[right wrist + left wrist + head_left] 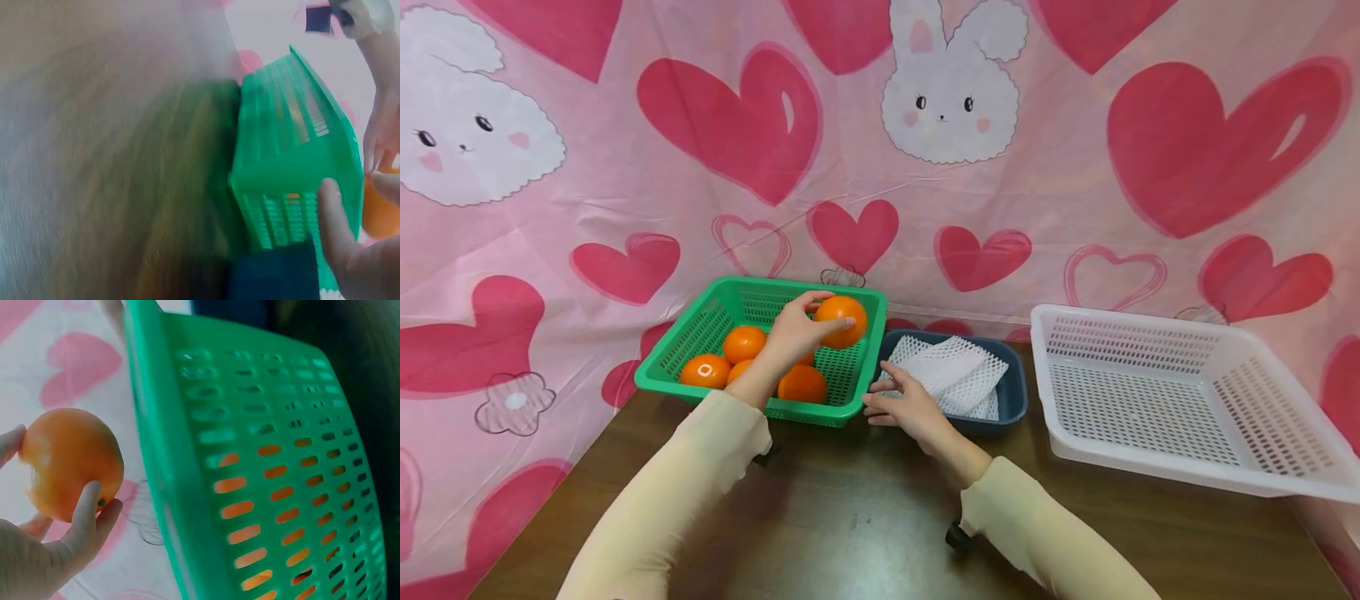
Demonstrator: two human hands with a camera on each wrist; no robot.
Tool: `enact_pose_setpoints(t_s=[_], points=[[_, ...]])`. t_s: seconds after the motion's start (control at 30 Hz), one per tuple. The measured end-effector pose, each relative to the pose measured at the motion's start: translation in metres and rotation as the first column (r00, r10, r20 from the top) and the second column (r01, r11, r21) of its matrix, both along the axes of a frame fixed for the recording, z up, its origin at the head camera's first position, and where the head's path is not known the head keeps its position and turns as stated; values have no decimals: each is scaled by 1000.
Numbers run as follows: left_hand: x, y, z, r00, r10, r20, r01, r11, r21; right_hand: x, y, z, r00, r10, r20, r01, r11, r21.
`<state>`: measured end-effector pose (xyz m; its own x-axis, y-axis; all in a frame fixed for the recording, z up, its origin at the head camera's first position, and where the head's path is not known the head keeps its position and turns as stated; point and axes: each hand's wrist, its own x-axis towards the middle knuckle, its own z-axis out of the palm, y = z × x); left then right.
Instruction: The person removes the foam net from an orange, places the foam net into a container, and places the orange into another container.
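Over the right part of the green basket (868, 358), my left hand (792, 335) grips an orange (844, 320) between thumb and fingers. The left wrist view shows the same orange (72, 464) held above the basket's rim. Several more oranges (706, 372) lie in the basket, partly hidden by the left arm. My right hand (917, 410), fingers spread and holding nothing, hovers at the near left edge of a dark blue basin (1017, 383). White foam net sleeves (955, 367) are heaped in that basin.
A white plastic basket (1150, 408) stands to the right on the brown wooden table (865, 517). Behind everything hangs a pink cloth (850, 183) printed with hearts and rabbits. The blue basin sits between the two baskets.
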<state>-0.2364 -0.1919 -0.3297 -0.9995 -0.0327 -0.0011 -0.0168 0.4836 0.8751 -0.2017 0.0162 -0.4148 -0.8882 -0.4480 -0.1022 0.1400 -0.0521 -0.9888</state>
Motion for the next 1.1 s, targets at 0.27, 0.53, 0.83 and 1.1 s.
enact_pose_setpoints(t_s=[0.27,0.53,0.83,1.1], points=[[-28,9,-20,999,41,33,-35,984,-172,6,-17,-4,989,-136,50,141,984,-105],[-38,10,-39,998,64,20,-52,932,-358,9,-25,-5,989,-145,18,146,986,-85],[-45,6,-56,998,20,53,10,864,-504,10,-29,-6,991,-135,22,137,985,-102],[-46,9,-57,996,-3,94,57,813,-579,11,-32,-5,989,-145,34,148,981,-126]])
